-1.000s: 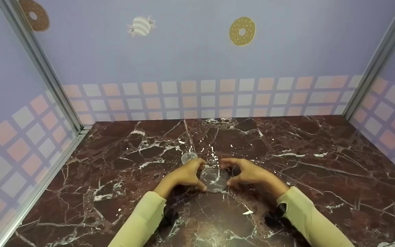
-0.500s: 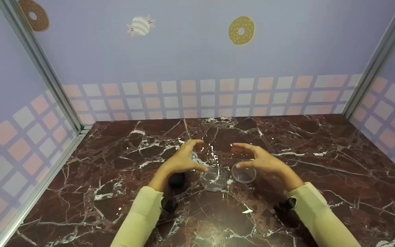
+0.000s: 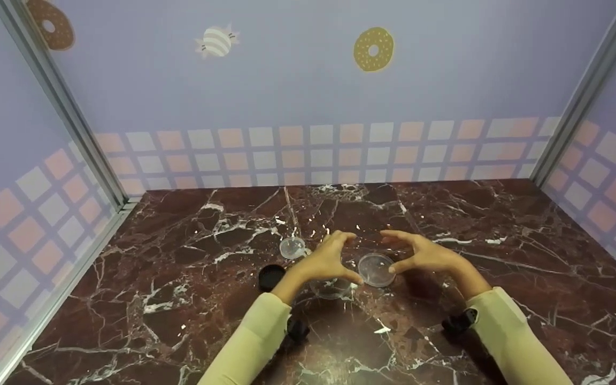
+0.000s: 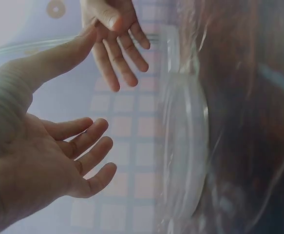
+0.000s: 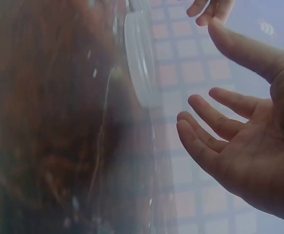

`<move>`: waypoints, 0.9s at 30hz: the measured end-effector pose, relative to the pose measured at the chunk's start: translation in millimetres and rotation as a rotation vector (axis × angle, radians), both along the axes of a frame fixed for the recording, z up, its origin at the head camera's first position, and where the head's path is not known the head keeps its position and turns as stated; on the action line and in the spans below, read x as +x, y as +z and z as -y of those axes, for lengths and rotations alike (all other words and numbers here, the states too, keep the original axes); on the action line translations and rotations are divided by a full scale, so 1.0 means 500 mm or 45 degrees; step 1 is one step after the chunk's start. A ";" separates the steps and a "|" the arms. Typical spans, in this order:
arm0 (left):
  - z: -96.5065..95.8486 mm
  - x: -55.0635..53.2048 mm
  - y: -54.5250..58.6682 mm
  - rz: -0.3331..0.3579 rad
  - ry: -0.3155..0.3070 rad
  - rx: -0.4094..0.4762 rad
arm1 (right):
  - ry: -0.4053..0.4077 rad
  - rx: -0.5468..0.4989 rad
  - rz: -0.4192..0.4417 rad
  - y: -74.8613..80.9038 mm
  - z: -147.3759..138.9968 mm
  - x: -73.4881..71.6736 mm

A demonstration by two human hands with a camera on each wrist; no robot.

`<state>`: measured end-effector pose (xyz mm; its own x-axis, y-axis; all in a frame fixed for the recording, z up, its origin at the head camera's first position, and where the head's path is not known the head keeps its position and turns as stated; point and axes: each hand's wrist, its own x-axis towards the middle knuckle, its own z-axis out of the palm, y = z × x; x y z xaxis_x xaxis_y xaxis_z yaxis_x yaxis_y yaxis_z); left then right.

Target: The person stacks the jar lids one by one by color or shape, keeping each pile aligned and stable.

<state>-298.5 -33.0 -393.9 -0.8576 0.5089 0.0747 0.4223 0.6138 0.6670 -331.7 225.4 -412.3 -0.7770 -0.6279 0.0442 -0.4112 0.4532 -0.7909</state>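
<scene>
Several round things lie on the dark red marbled table. A clear, shallow round dish [image 3: 376,270] sits between my hands, its right edge near my right thumb. Another clear round dish [image 3: 330,290] lies partly hidden under my left hand. My left hand [image 3: 325,263] hovers over it with thumb and fingers spread, holding nothing. My right hand [image 3: 430,255] hovers in the same spread shape, also holding nothing. Left of my left hand are a smaller clear round piece [image 3: 292,248] and a black round piece [image 3: 271,277]. Both wrist views show bare palms above a clear rim [image 4: 185,146].
The marbled table [image 3: 179,331] carries small white flecks around the dishes. A purple back wall [image 3: 297,91] with pink and white checks rises behind it. Side walls with metal corner posts [image 3: 56,96] stand at left and right.
My hands rose and parted from around the middle dish. Then my left hand shifted right over that dish, uncovering the small clear piece and the black piece. My right hand moved slightly right.
</scene>
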 end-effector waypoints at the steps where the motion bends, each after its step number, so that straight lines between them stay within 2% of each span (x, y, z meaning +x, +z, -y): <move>1: -0.006 -0.001 -0.003 -0.007 0.002 -0.013 | 0.007 0.016 -0.001 -0.001 -0.004 -0.001; 7: -0.034 -0.007 -0.024 -0.015 0.049 -0.091 | 0.035 0.106 0.042 -0.011 -0.019 -0.006; 10: -0.045 -0.009 -0.031 -0.050 0.079 -0.168 | 0.046 0.146 0.068 -0.017 -0.024 -0.008; 14: -0.054 -0.016 -0.037 -0.100 0.077 -0.219 | 0.067 0.149 0.103 -0.024 -0.030 -0.014; 21: -0.046 -0.031 -0.054 -0.012 0.046 -0.157 | 0.062 0.141 0.112 -0.038 -0.033 -0.023; 27: -0.041 -0.042 -0.063 0.012 0.034 -0.097 | 0.014 0.138 0.124 -0.045 -0.028 -0.023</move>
<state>-319.2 -12.4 -425.4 -0.8713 0.4900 0.0283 0.3990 0.6736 0.6222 -343.4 239.4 -434.8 -0.7672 -0.6335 -0.0999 -0.3404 0.5342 -0.7738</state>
